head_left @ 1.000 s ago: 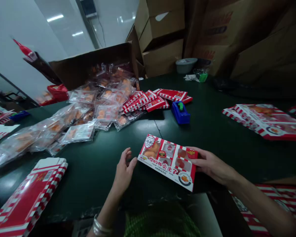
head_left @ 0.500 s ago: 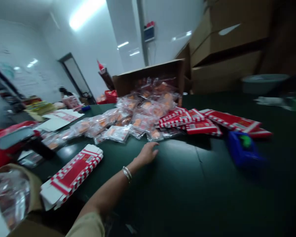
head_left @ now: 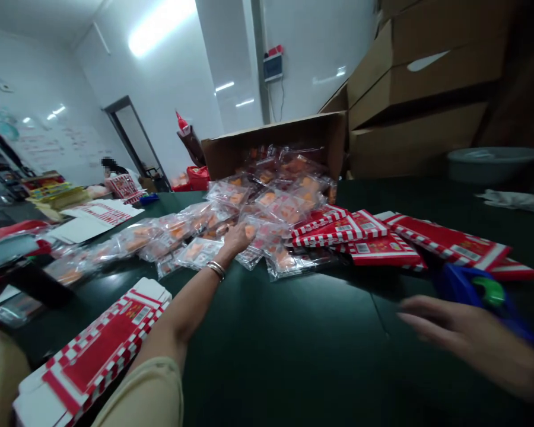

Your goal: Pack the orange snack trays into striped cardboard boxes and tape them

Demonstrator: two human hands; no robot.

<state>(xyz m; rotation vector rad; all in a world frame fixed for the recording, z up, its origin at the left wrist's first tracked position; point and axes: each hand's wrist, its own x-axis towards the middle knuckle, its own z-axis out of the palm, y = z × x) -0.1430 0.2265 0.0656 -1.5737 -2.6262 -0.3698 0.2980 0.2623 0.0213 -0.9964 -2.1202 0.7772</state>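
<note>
My left hand [head_left: 238,238], with silver bangles on its wrist, reaches into the heap of clear plastic packets [head_left: 276,204] holding orange pieces. Its fingers are bent in and look closed on the edge of a packet; the fingertips show only in part. My right hand [head_left: 456,332] is low on the right, slightly blurred, thumb and fingers apart with nothing between them. Beside it stands a blue tape dispenser [head_left: 465,284] with a green roll hub. Under my left forearm lies a stack of flat red-and-white checked cartons [head_left: 102,344].
Behind the heap, a cardboard box [head_left: 267,130] lies open on its side. More red-and-white packs [head_left: 449,237] are fanned out on the dark green table [head_left: 293,350]. Stacked cartons [head_left: 418,95] and a grey basin [head_left: 493,163] stand back right. A person [head_left: 120,172] sits far left.
My left hand has moved forward and left from the bare tabletop onto the packets. My right hand has come into view beside the tape dispenser. The view has shifted slightly.
</note>
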